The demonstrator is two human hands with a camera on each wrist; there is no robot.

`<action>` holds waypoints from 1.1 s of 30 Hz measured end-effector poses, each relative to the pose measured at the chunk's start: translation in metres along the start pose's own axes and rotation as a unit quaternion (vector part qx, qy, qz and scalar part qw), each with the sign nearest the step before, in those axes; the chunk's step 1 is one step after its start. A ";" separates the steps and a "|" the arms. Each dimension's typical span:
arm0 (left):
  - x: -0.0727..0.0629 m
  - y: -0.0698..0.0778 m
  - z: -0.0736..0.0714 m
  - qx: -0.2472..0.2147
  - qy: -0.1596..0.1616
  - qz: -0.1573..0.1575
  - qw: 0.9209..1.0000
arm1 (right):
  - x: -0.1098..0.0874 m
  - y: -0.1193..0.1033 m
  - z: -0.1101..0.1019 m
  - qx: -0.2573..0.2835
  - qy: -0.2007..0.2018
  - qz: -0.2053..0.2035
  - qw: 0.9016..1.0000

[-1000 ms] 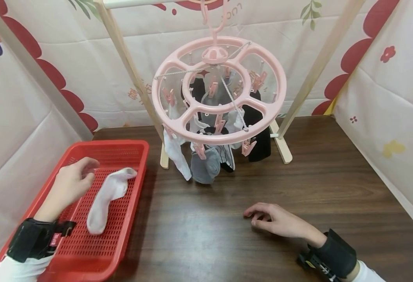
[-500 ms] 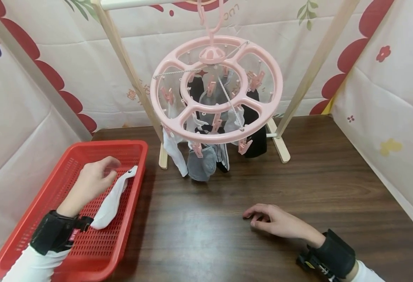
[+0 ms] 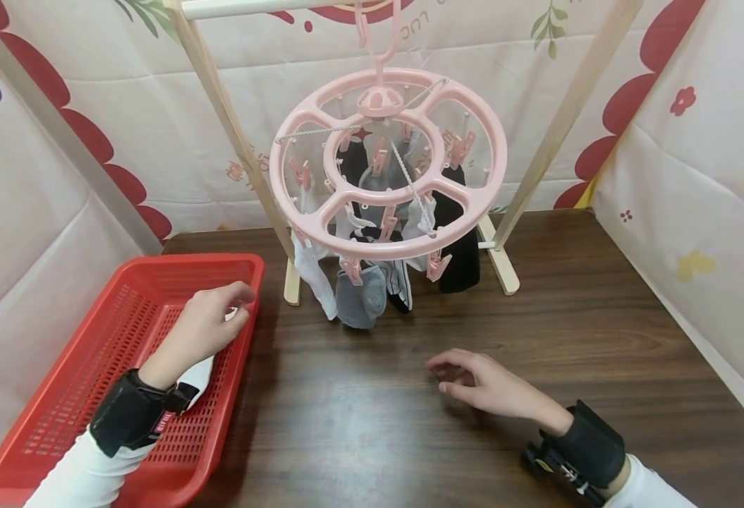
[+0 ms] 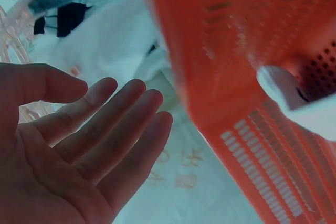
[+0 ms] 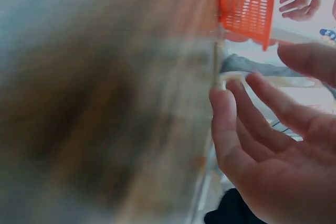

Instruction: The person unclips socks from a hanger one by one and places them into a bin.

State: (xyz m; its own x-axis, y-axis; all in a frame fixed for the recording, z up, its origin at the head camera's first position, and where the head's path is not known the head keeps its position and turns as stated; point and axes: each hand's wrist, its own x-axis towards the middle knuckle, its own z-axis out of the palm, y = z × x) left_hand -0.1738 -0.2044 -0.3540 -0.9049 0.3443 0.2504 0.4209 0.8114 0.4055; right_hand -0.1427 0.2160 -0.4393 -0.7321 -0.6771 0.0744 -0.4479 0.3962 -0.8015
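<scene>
My left hand (image 3: 203, 328) is over the right part of the red basket (image 3: 124, 271), fingers relaxed and holding nothing. Below it lies a white sock (image 3: 199, 377), mostly covered by the hand and wrist; the left wrist view also shows the sock (image 4: 294, 100) inside the basket, apart from the fingers. My right hand (image 3: 489, 384) hovers low above the table's middle right, loosely bent and bare. Ahead, a round pink clip hanger (image 3: 384, 250) carries several socks, among them a grey sock (image 3: 360, 300), a white sock (image 3: 314, 275) and a black sock (image 3: 460, 261).
The hanger hangs by its hook from a rack with wooden legs (image 3: 546, 159) and a white bar (image 3: 251, 7). A pink clip (image 3: 438, 266) at the hanger's front right overhangs the brown table (image 3: 359, 430). Printed cloth walls (image 3: 714, 212) enclose the back and sides.
My left hand has moved right across the basket, covering more of the sock, whose shape changed earlier on. My right hand has lifted slightly and shifted a little left.
</scene>
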 end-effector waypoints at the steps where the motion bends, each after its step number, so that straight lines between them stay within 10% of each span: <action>1: 0.001 0.002 0.001 0.000 -0.001 0.003 1.000 | 0.004 -0.004 0.000 -0.013 0.013 -0.003 1.000; 10: 0.004 0.022 0.010 -0.010 0.005 0.022 1.000 | 0.051 -0.039 0.004 -0.107 0.107 -0.040 0.988; 23: 0.013 0.039 0.020 -0.029 0.001 0.058 0.998 | 0.111 -0.067 0.001 0.032 0.205 -0.024 0.978; 33: 0.029 0.053 0.038 -0.014 -0.005 0.100 0.995 | 0.129 -0.080 -0.006 0.032 0.227 -0.031 0.973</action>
State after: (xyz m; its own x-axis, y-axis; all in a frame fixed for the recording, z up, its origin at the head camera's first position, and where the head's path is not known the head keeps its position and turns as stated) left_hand -0.1797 -0.1332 -0.3584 -0.8039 0.5014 0.3199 0.5933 0.7135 0.3727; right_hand -0.2048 0.1007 -0.3620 -0.8629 -0.3481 0.3665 -0.4756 0.3138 -0.8218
